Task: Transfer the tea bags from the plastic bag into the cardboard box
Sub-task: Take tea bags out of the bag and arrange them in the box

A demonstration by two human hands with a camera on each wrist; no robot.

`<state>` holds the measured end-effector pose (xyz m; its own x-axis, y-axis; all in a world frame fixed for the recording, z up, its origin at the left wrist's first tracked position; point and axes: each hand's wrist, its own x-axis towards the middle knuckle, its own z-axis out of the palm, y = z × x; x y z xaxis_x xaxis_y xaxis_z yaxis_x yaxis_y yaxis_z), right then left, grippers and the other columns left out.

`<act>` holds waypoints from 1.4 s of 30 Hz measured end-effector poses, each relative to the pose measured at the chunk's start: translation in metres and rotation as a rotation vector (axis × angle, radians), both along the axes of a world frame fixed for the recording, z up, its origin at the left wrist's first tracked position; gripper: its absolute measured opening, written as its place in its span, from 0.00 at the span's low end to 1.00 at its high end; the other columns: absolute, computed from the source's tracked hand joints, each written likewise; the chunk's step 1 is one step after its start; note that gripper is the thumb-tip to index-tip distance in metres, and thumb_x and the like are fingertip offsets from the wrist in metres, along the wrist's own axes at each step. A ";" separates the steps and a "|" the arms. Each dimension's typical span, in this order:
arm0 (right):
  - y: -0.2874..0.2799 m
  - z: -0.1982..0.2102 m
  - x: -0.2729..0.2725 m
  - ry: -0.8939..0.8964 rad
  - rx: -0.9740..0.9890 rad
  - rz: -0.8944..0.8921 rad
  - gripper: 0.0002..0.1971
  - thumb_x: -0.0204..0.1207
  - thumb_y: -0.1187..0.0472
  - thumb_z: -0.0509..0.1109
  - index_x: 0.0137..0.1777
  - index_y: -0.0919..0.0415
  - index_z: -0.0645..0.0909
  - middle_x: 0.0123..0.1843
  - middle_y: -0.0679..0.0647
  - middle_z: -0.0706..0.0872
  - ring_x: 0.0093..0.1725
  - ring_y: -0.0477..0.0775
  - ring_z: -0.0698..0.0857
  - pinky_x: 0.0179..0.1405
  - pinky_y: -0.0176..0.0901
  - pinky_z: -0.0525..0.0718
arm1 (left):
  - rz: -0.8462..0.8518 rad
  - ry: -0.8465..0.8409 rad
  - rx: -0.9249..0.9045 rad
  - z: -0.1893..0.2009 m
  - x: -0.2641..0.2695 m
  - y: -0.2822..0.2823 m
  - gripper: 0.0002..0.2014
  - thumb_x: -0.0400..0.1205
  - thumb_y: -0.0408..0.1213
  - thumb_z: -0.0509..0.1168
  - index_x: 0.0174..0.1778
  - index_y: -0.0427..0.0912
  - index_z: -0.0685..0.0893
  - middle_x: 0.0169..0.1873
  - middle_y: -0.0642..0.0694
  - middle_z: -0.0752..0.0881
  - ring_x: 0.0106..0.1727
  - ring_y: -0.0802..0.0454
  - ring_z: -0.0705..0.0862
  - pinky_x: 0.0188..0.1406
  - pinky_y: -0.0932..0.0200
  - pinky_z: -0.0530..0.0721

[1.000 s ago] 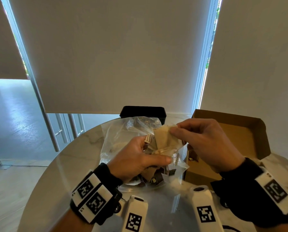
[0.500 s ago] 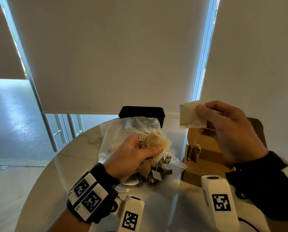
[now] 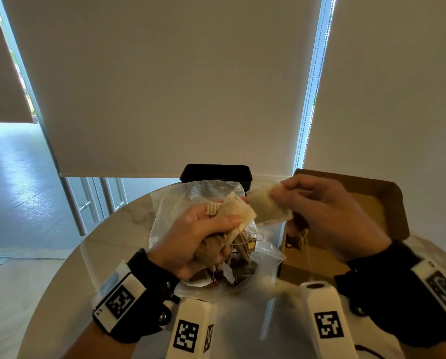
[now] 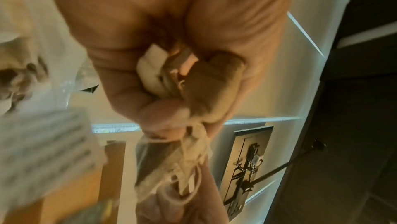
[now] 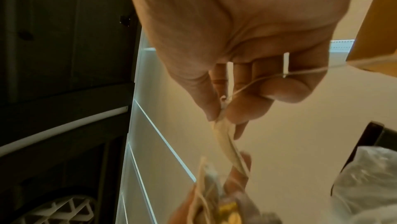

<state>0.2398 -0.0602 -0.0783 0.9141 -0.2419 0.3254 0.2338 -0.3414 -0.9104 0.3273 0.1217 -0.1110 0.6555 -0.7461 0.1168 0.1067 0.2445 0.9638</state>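
So the tea bags: there's a crumpled bunch of tea bags squeezed in the left hand, fingers curled tight round them with the thumb pressed across the top, and a little striped paper tag poking out by the knuckles. The left wrist view shows the same wad balled up in that fist, with looped strings hanging under it. A single tea bag is pinched in the right hand's grip, thumb against fingertips at its upper corner, held up in the air just beside the bunch, close enough that I can't tell whether they touch. From the right wrist view you see that bag edge-on between thumb and forefinger, and its string trails off across the fingers toward the box. More tea bags sit down in the clear plastic bag, which is slumped on the desk under and behind the left hand, with dark tags and strings tangled near its mouth. The open cardboard box sits right of the bag, behind the right hand, lid flap standing up; what's inside is mostly blocked. A black container sits at the far edge of the desk, behind the bag.
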 end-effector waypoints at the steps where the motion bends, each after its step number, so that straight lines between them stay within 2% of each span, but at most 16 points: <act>1: 0.004 -0.001 0.002 0.010 -0.017 0.026 0.14 0.65 0.47 0.70 0.43 0.56 0.87 0.31 0.55 0.87 0.24 0.50 0.80 0.27 0.42 0.79 | -0.020 0.013 0.005 0.000 0.000 0.000 0.08 0.69 0.35 0.72 0.41 0.37 0.86 0.29 0.36 0.80 0.19 0.53 0.79 0.13 0.65 0.75; 3: 0.010 -0.004 0.005 0.024 -0.045 0.080 0.15 0.66 0.48 0.68 0.45 0.57 0.86 0.32 0.53 0.89 0.25 0.49 0.81 0.26 0.39 0.79 | -0.039 0.035 0.024 -0.001 0.000 -0.001 0.10 0.69 0.36 0.69 0.40 0.33 0.81 0.29 0.37 0.80 0.19 0.54 0.79 0.13 0.66 0.75; 7: 0.015 -0.004 0.005 0.018 -0.126 0.126 0.16 0.65 0.47 0.69 0.46 0.57 0.87 0.35 0.56 0.90 0.25 0.48 0.82 0.23 0.32 0.78 | -0.005 0.012 0.048 -0.003 0.003 -0.001 0.10 0.70 0.37 0.69 0.35 0.31 0.82 0.25 0.38 0.81 0.17 0.54 0.78 0.13 0.66 0.76; 10: 0.002 -0.002 0.002 0.075 -0.242 0.086 0.17 0.61 0.44 0.70 0.47 0.50 0.87 0.33 0.51 0.90 0.28 0.45 0.84 0.31 0.32 0.83 | 0.036 0.022 0.020 0.001 0.006 0.004 0.11 0.69 0.37 0.68 0.36 0.30 0.83 0.28 0.37 0.83 0.18 0.54 0.78 0.13 0.67 0.74; 14: -0.016 -0.002 -0.004 0.159 -0.361 0.057 0.10 0.66 0.45 0.71 0.43 0.46 0.89 0.38 0.46 0.91 0.38 0.44 0.88 0.40 0.36 0.87 | 0.127 0.035 -0.026 0.010 0.013 0.016 0.15 0.70 0.39 0.73 0.41 0.28 0.82 0.29 0.38 0.84 0.19 0.54 0.77 0.14 0.69 0.72; 16: -0.022 -0.003 -0.007 0.170 -0.380 0.060 0.07 0.69 0.48 0.70 0.39 0.46 0.90 0.38 0.45 0.91 0.39 0.45 0.89 0.40 0.37 0.86 | 0.169 0.039 -0.040 0.014 0.018 0.020 0.14 0.72 0.38 0.68 0.42 0.29 0.81 0.29 0.39 0.84 0.19 0.54 0.76 0.14 0.69 0.71; 19: -0.025 -0.004 -0.009 0.193 -0.366 0.091 0.10 0.67 0.47 0.69 0.39 0.48 0.91 0.39 0.48 0.92 0.42 0.54 0.89 0.43 0.48 0.89 | 0.213 0.063 -0.089 0.015 0.025 0.030 0.13 0.75 0.38 0.69 0.45 0.29 0.82 0.30 0.39 0.84 0.20 0.55 0.77 0.14 0.69 0.71; 21: -0.027 -0.002 -0.010 0.199 -0.369 0.074 0.09 0.70 0.49 0.69 0.38 0.47 0.91 0.39 0.50 0.92 0.42 0.58 0.89 0.45 0.51 0.88 | 0.236 0.079 -0.130 0.017 0.029 0.035 0.12 0.74 0.37 0.70 0.45 0.30 0.83 0.32 0.38 0.84 0.20 0.55 0.77 0.14 0.69 0.71; 25: -0.027 -0.002 -0.010 0.201 -0.357 0.076 0.10 0.76 0.55 0.69 0.36 0.47 0.89 0.36 0.51 0.91 0.40 0.58 0.87 0.39 0.37 0.86 | 0.251 0.085 -0.174 0.016 0.032 0.039 0.15 0.70 0.40 0.73 0.42 0.31 0.85 0.33 0.36 0.83 0.21 0.54 0.77 0.16 0.69 0.73; 28: -0.023 0.002 -0.012 0.142 -0.294 0.057 0.06 0.72 0.55 0.71 0.41 0.50 0.90 0.35 0.50 0.90 0.37 0.59 0.86 0.37 0.41 0.86 | 0.305 0.021 -0.106 0.016 0.030 0.035 0.12 0.71 0.38 0.67 0.40 0.30 0.83 0.32 0.35 0.81 0.21 0.54 0.76 0.16 0.68 0.72; 31: -0.014 0.013 -0.015 -0.008 -0.232 0.057 0.12 0.65 0.54 0.72 0.47 0.53 0.90 0.35 0.51 0.90 0.33 0.53 0.85 0.36 0.41 0.87 | 0.317 -0.076 -0.033 0.014 0.023 0.027 0.09 0.71 0.38 0.67 0.34 0.34 0.84 0.27 0.39 0.84 0.21 0.52 0.77 0.16 0.66 0.73; 33: -0.003 0.020 -0.013 -0.075 -0.164 0.088 0.11 0.66 0.59 0.73 0.48 0.57 0.88 0.36 0.52 0.91 0.32 0.48 0.88 0.35 0.36 0.86 | 0.311 -0.111 0.005 0.011 0.019 0.021 0.08 0.71 0.38 0.68 0.31 0.36 0.85 0.26 0.40 0.84 0.21 0.52 0.76 0.16 0.65 0.74; 35: 0.008 0.024 -0.006 -0.074 -0.125 0.114 0.08 0.70 0.66 0.73 0.48 0.61 0.87 0.39 0.55 0.92 0.36 0.50 0.91 0.36 0.33 0.87 | 0.307 -0.137 0.032 0.008 0.016 0.015 0.11 0.70 0.39 0.69 0.32 0.33 0.84 0.28 0.35 0.82 0.22 0.50 0.76 0.17 0.64 0.74; 37: 0.017 0.022 0.002 -0.063 -0.136 0.104 0.05 0.70 0.66 0.74 0.46 0.63 0.87 0.41 0.57 0.92 0.38 0.53 0.91 0.37 0.36 0.88 | 0.304 -0.148 0.042 0.005 0.015 0.012 0.15 0.69 0.41 0.70 0.37 0.29 0.83 0.31 0.33 0.78 0.23 0.46 0.74 0.17 0.62 0.74; 39: 0.022 0.019 0.008 -0.066 -0.219 0.050 0.04 0.70 0.63 0.76 0.43 0.61 0.89 0.45 0.53 0.91 0.39 0.54 0.90 0.36 0.36 0.88 | 0.290 -0.153 0.045 0.003 0.013 0.010 0.17 0.68 0.42 0.71 0.38 0.28 0.83 0.31 0.33 0.77 0.24 0.46 0.73 0.19 0.61 0.74; 42: 0.024 0.016 0.013 -0.048 -0.308 0.000 0.03 0.68 0.58 0.78 0.42 0.54 0.91 0.47 0.44 0.89 0.42 0.47 0.88 0.36 0.32 0.86 | 0.241 -0.168 0.048 0.004 0.010 0.008 0.14 0.67 0.43 0.71 0.33 0.33 0.84 0.26 0.37 0.79 0.22 0.49 0.75 0.20 0.61 0.75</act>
